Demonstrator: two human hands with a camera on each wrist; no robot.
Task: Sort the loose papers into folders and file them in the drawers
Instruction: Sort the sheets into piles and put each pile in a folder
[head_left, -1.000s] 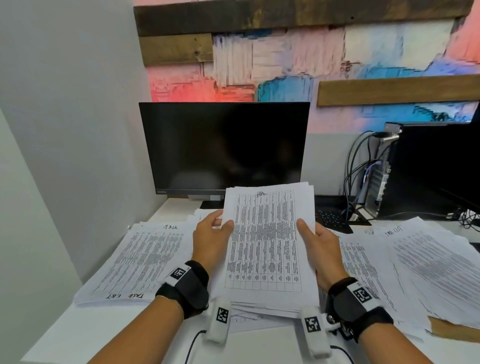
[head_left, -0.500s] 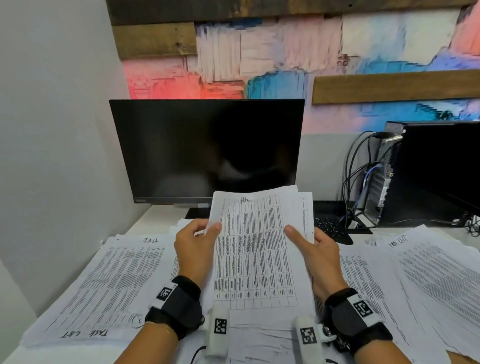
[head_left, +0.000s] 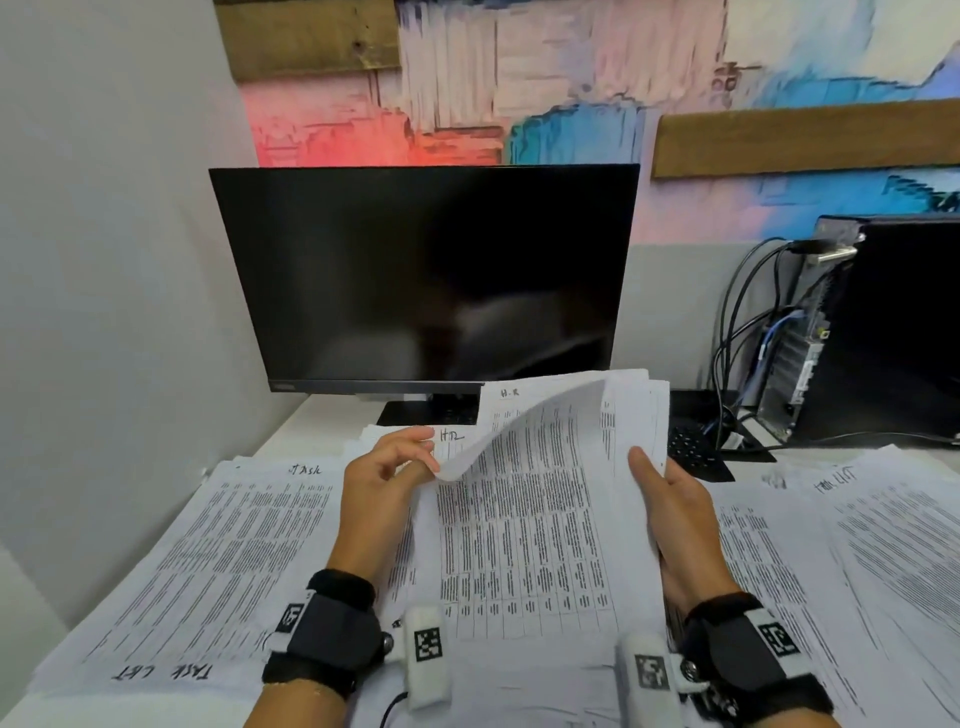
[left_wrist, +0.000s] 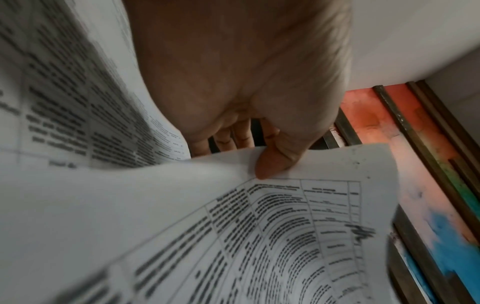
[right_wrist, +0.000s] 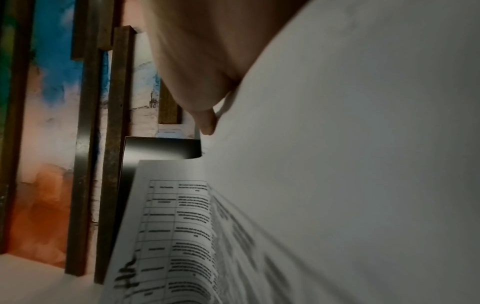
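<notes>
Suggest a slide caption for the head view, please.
Left hand peels the top sheet off a paper stack held by the right hand.

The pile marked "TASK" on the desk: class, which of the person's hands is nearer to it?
Left. The left hand is right beside the "TASK" pile, pinching a sheet by its corner. The right hand holds the stack on its far side.

Painted plank wall (head_left: 571, 78) behind dark monitor (head_left: 426, 275)
</notes>
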